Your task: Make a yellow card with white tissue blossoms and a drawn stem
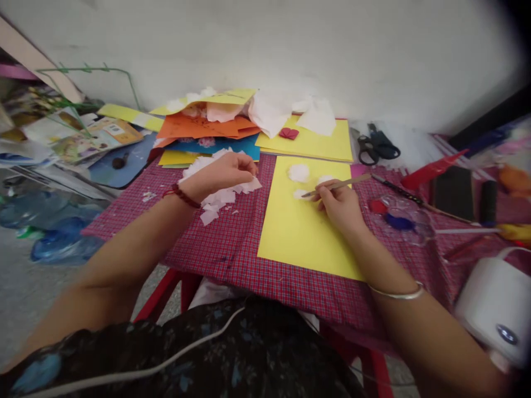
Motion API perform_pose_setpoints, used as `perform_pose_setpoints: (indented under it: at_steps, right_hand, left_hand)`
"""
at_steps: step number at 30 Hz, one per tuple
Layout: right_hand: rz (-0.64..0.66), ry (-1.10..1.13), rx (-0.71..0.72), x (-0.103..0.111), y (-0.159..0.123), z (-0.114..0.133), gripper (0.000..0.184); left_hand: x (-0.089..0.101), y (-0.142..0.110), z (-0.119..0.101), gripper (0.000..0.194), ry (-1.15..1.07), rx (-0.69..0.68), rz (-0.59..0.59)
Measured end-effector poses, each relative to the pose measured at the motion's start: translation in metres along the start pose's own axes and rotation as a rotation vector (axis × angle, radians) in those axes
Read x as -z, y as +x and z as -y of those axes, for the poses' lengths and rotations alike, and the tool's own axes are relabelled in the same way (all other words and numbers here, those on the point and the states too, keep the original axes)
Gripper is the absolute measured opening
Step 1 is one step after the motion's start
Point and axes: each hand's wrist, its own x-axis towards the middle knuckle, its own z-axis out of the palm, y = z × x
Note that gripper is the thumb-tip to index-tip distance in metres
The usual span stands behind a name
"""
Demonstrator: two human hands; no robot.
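Right hand: the right hand (342, 207) is closed in a pinch around a thin stick (357, 179), over the yellow sheet (305, 237).
Stick: its long axis slants from upper right to lower left; the tip is at the lower tuft (299, 194), contact uncertain.
Tufts: the lower one lies left of the right hand, the nearer hand, and just below the big tuft (298, 172).
Left hand: the left hand (231, 168) is loosely curled above the scraps (224, 200), left of the sheet; whether it grips one cannot be told.
Writing: print on the booklet (99, 145) is too blurred to read; no brand is legible.
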Motion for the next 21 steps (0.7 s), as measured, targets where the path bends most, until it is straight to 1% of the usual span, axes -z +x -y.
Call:
perform_pose_setpoints:
  at_steps: [2,4,7,9,11,13,17,21]
  right_hand:
    - [0.002,-0.001,0.010,0.000,0.000,0.001,0.018]
    - [0.014,0.007,0.012,-0.001,0.000,0.001,0.017]
    - [0.013,0.025,-0.001,-0.001,0.001,0.000,0.017]
    - [0.009,0.033,0.000,-0.001,0.001,-0.001,0.017]
    - [0.011,0.040,0.011,-0.001,0.001,-0.002,0.017]
    - [0.015,0.047,0.017,-0.001,0.001,-0.003,0.016]
    - [-0.005,0.065,0.013,0.001,0.003,-0.001,0.016]
    - [-0.138,0.099,0.042,0.008,0.003,0.006,0.019]
  left_hand:
    - [-0.014,0.004,-0.007,0.007,0.018,0.050,0.101]
    - [-0.031,0.009,-0.012,0.005,-0.019,0.053,0.228]
    - [-0.056,0.020,-0.018,0.004,-0.057,-0.007,0.383]
    - [-0.070,0.030,-0.019,0.005,-0.028,-0.088,0.428]
    - [-0.081,0.041,-0.017,0.008,0.019,-0.156,0.426]
    - [-0.089,0.052,-0.014,0.010,0.054,-0.168,0.384]
    - [-0.103,0.068,-0.005,0.010,0.070,-0.089,0.267]
    - [-0.111,0.074,-0.002,0.007,0.030,-0.047,0.167]
